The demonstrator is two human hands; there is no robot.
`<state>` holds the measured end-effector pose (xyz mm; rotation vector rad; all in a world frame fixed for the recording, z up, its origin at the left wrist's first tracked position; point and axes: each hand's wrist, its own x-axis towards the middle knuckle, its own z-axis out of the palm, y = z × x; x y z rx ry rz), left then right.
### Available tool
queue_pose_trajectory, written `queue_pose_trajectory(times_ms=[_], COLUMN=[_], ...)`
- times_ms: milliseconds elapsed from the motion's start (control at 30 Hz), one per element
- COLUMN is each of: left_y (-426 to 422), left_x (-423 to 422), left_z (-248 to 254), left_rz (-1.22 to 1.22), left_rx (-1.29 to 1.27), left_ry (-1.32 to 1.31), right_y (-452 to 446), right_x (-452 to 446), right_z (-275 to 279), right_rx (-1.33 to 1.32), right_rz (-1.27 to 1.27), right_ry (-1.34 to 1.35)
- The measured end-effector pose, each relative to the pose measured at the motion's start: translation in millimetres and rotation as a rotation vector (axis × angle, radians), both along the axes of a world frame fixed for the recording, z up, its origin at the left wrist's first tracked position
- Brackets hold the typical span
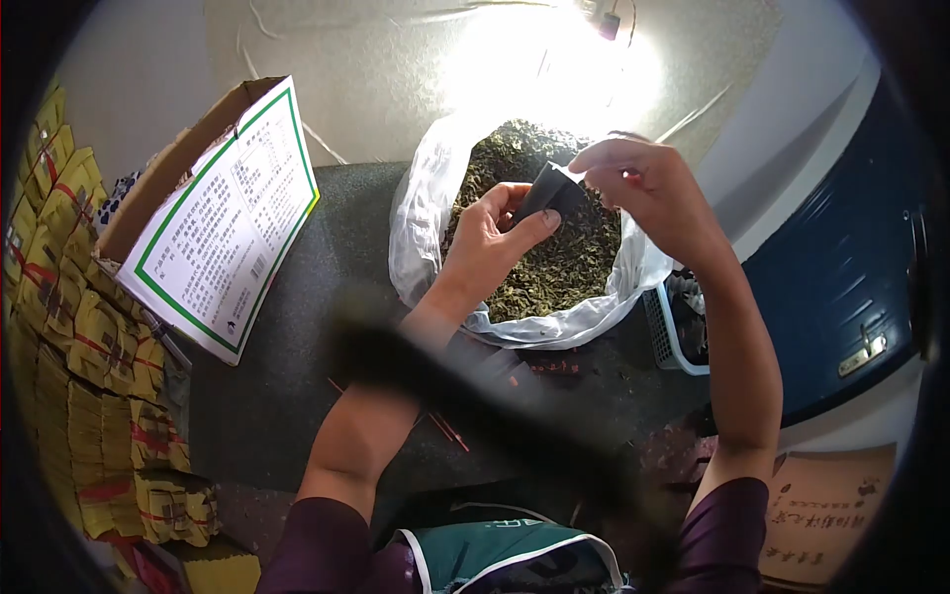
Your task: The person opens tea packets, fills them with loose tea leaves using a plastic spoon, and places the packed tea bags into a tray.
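Above a white plastic bag (424,213) filled with dried leaves (554,272), my left hand (495,233) grips a dark cup-like container (546,193), tilted, with the thumb across its side. Just right of its upper rim is my right hand (638,188), its fingers bent and pressed together at a small white thing (566,172) on that rim. Whether the right fingers hold this white piece or only touch it is unclear in the glare. A small red spot shows between the right fingers.
A cardboard box with a printed white sheet (233,218) stands left on the dark table (282,317). Stacks of yellow packets (99,337) line the far left. Right are a light blue basket (665,332) and a carton (826,515). A blurred dark bar (475,396) crosses the foreground.
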<state>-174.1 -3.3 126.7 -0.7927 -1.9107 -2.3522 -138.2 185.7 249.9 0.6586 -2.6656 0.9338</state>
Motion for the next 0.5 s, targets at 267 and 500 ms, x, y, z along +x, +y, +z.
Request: queue_pose_trajectory(times_ms=[267, 500], left_y=[5.8, 6.4], left_x=[1.5, 6.0], left_z=[-5.8, -6.5], left_rz=[-0.203, -0.328], left_rx=[0.152, 0.238], left_ry=[-0.088, -0.152], right_y=[15.9, 34.4], right_x=[15.4, 54.9], right_z=[5.4, -16.8], right_rx=[-0.141, -0.336], right_rz=[-0.037, -0.193], right_ry=[0.391, 0.382])
